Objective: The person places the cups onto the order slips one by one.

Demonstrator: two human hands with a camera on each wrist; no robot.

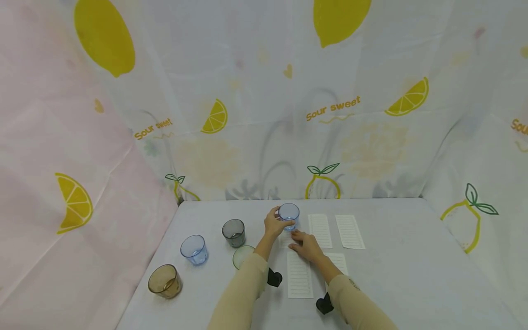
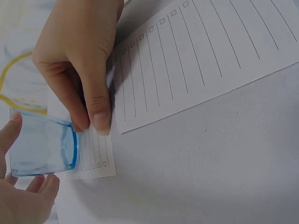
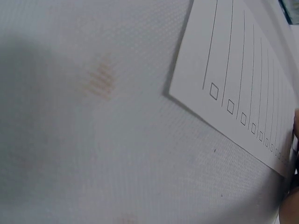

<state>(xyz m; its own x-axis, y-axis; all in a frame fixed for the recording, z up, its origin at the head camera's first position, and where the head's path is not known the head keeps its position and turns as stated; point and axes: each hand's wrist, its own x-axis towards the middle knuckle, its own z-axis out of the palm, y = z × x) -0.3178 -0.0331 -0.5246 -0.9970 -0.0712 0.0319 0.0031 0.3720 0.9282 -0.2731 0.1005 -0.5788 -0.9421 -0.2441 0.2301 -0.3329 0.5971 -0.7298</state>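
My left hand (image 1: 275,223) grips a clear blue glass (image 1: 288,213), with fingers and thumb around its sides. In the left wrist view the base of that glass is close against a lined checklist sheet (image 2: 106,165); whether it bears on it I cannot tell. The right hand (image 1: 307,247) reaches in from the right, its fingertips touching that same sheet beside the glass base. Its thumb and finger lie near each other with a small gap. In the right wrist view only a sliver of a hand shows at the right edge, beside a checklist sheet (image 3: 233,88).
Further lined sheets (image 1: 299,277) (image 1: 320,230) (image 1: 350,232) lie near the hands. To the left stand a grey glass (image 1: 233,233), another blue glass (image 1: 195,250), a brown glass (image 1: 166,282) and a green glass (image 1: 241,256), partly covered by the left sleeve. A printed cloth (image 1: 264,91) hangs behind the white table.
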